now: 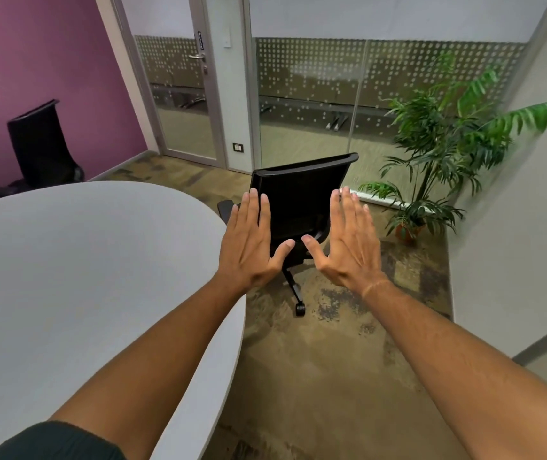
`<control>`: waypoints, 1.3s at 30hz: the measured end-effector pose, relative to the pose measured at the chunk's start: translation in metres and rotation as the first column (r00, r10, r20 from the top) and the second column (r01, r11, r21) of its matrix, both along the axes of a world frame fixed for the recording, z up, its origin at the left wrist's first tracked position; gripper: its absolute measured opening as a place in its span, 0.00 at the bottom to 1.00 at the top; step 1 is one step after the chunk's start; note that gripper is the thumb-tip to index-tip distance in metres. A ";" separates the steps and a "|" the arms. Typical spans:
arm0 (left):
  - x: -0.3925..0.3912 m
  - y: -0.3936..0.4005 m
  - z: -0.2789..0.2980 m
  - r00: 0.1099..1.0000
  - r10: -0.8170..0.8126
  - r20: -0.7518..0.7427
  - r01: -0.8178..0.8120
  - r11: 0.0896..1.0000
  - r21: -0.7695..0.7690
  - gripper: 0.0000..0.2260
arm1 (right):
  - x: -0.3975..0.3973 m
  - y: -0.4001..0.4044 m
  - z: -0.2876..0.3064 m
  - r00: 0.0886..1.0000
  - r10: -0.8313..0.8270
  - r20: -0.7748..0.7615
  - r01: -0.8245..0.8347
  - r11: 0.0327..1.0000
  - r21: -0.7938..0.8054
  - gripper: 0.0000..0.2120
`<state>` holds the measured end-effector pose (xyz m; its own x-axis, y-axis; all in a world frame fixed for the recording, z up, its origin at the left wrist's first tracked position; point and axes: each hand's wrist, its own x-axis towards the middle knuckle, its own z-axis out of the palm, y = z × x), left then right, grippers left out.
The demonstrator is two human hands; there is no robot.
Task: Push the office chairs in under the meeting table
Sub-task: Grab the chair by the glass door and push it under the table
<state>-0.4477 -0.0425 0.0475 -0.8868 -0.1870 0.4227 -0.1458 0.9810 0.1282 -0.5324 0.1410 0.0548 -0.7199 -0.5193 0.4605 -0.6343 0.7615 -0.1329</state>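
Observation:
A black office chair (298, 197) stands on the carpet just off the right edge of the grey oval meeting table (82, 260), its backrest towards me. My left hand (248, 240) and my right hand (348, 240) are stretched out flat in front of that backrest, fingers apart and pointing up, palms forward. I cannot tell whether they touch the chair. Neither holds anything. A second black chair (41, 147) stands at the far left by the purple wall, beyond the table.
A potted palm (431, 154) fills the right corner behind the chair. Glass partitions and a glass door (182, 94) close the far side. A white wall (514, 227) runs along the right. Patterned carpet (315, 376) lies between table and wall.

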 end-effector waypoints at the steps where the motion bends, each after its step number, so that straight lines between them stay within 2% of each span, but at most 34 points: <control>1: -0.012 0.000 -0.001 1.000 -0.002 -0.002 0.002 1.000 -0.002 0.40 | -0.012 0.000 -0.001 1.000 -0.001 -0.001 0.001 1.000 0.003 0.44; 7: -0.087 -0.003 -0.011 1.000 -0.007 0.011 0.007 1.000 -0.004 0.41 | -0.094 0.003 -0.006 1.000 0.018 -0.015 -0.018 1.000 0.001 0.44; 18: -0.222 -0.007 -0.014 0.993 0.109 0.036 -0.109 0.994 0.005 0.40 | -0.258 0.002 -0.017 0.995 0.102 0.025 -0.102 0.995 0.017 0.44; 33: -0.376 -0.070 -0.046 0.968 0.182 0.174 -0.190 0.981 0.030 0.41 | -0.417 -0.067 -0.043 0.988 0.125 0.094 -0.134 0.986 0.103 0.42; 39: -0.411 -0.098 -0.061 0.947 0.203 0.249 -0.215 0.976 0.023 0.41 | -0.459 -0.097 -0.058 0.981 0.138 0.136 -0.156 0.979 0.134 0.42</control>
<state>-0.8584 -0.1408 -0.0136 -0.9004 -0.3939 0.1846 -0.3793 0.9187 0.1104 -0.9919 0.0442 -0.0032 -0.6776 -0.6780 0.2847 -0.7262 0.6779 -0.1142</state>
